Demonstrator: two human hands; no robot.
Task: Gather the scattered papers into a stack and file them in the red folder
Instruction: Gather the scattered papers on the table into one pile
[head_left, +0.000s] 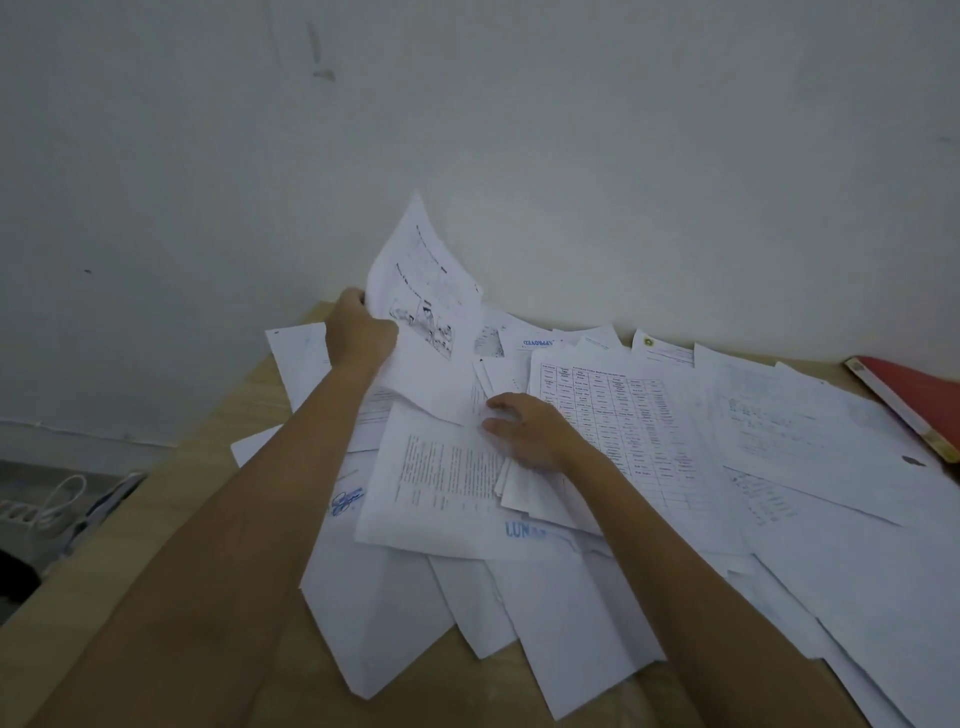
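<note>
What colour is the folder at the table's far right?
Red, with a pale strip along its near edge; the folder shows best in the head view.

1. Scattered white paper sheets (623, 426): thin, matt paper printed in black, a few marked with blue stamp ink. One raised printed sheet (421, 291) curls limply.
2. Flat red folder (919, 400): smooth with a faint sheen, card or plastic I cannot tell. It has a pale yellowish strip along its edge.
3. Light tan wood-look tabletop (457, 691): smooth, low sheen.
4. White painted wall (519, 130): matt, scuffed in places.
5. White cable (62, 499): smooth plastic.
</note>
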